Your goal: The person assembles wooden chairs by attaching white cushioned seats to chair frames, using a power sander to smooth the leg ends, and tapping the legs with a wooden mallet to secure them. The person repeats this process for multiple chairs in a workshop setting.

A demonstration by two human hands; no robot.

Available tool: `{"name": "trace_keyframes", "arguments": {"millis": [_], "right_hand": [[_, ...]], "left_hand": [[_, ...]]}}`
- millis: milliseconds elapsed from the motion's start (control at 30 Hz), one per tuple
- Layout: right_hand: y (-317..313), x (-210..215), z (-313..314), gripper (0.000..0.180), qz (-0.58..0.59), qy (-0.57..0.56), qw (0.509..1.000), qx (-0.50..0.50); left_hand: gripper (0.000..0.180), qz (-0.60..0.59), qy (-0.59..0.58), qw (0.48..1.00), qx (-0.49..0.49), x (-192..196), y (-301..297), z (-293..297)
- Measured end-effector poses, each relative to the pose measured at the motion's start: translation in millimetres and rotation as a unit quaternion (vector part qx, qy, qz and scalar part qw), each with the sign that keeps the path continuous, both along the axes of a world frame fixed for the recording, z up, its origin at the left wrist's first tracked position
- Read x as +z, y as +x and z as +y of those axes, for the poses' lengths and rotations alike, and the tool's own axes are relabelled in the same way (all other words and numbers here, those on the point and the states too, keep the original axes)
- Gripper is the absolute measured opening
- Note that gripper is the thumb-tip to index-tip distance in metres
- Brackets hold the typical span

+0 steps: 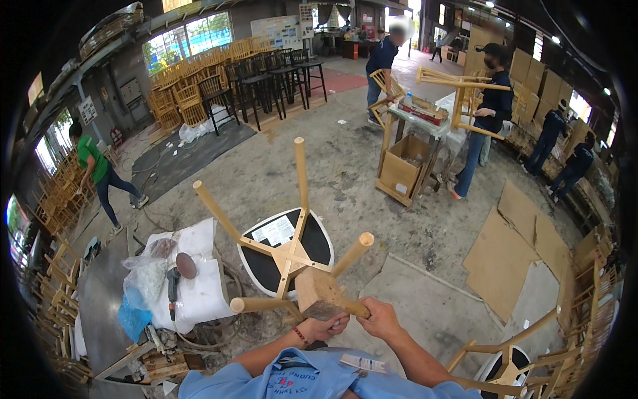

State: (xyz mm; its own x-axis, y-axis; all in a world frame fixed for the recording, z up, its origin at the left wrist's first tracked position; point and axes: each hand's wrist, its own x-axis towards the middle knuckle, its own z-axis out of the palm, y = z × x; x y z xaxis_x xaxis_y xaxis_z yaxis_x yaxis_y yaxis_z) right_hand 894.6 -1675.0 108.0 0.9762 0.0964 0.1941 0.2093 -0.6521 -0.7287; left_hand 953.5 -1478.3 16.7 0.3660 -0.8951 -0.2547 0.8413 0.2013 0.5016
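Note:
My right hand is closed round the handle of a wooden mallet, whose blocky, worn head points left. Just below that head is my left hand, its fingers curled in; what they hold, if anything, is hidden. Ahead of both hands, an upside-down chair shows a black seat underside with a pale rim. Light wooden cross braces meet at its middle and its round legs point upward. The mallet head overlaps the near part of the braces in view; whether they touch, I cannot tell.
On the left bench lie a sander with a round disc, plastic bags and white foam. A second upturned chair is at lower right, near flat cardboard. Co-workers handle chairs at a table; a person in green walks at left.

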Motion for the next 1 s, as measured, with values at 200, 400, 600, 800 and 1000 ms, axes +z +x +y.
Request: {"name": "trace_keyframes", "arguments": {"millis": [200, 400, 600, 800, 1000], "right_hand": [[-6.1, -2.5, 0.6, 0.030, 0.031, 0.014, 0.999, 0.022], [-26.0, 3.1, -6.9, 0.030, 0.045, 0.101, 0.983, -0.145], [-45.4, 5.6, -46.0, 0.030, 0.068, 0.371, 0.899, -0.221], [-64.2, 8.7, -37.5, 0.036, 0.019, 0.437, 0.878, -0.195], [-85.7, -21.0, -33.8, 0.054, 0.092, 0.428, 0.872, -0.220]], "left_hand": [[0.017, -0.001, 0.014, 0.999, 0.030, -5.9, -14.4, 5.2], [0.024, -0.178, 0.219, 0.941, 0.186, 73.6, 18.8, -14.1], [0.034, -0.586, 0.296, 0.691, 0.304, 121.0, 107.9, -54.9], [0.032, -0.474, 0.234, 0.827, 0.189, 115.0, 159.6, -80.5], [0.032, -0.403, 0.213, 0.884, 0.101, 119.9, 162.7, -82.5]]}}
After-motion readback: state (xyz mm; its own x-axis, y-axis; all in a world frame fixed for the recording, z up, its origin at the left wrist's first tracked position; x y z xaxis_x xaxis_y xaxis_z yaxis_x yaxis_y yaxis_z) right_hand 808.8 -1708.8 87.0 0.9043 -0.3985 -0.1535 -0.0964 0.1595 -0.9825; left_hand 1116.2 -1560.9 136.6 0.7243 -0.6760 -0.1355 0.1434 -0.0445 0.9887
